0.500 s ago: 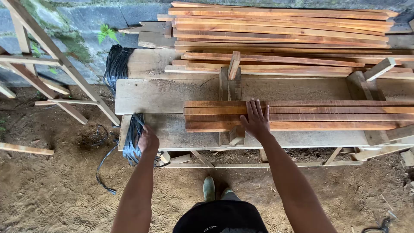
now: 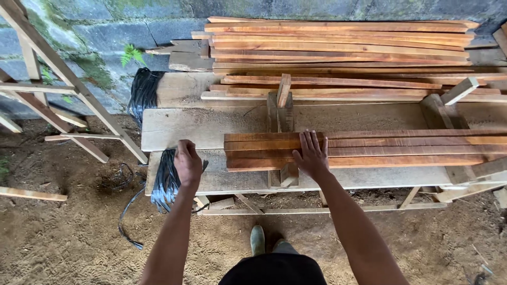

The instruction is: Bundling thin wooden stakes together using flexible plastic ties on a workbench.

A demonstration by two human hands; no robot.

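My right hand (image 2: 311, 155) lies flat, fingers spread, on the left end of a small stack of reddish wooden slats (image 2: 380, 149) resting on a rough plank workbench (image 2: 200, 126). My left hand (image 2: 188, 162) is closed on a bundle of black plastic strips (image 2: 165, 182) that hangs over the bench's front left corner. An upright wooden block jig (image 2: 280, 113) stands just behind the slats' left end.
A larger pile of long slats (image 2: 338, 47) lies at the back of the bench against a mossy block wall (image 2: 95, 31). Another black strip bundle (image 2: 143, 92) hangs at the back left. A slanted timber frame (image 2: 58, 79) stands left. Sandy dirt floor (image 2: 68, 237) below.
My left hand has risen from the bench's edge and closed on the black strips. My right hand stays flat on the slats.
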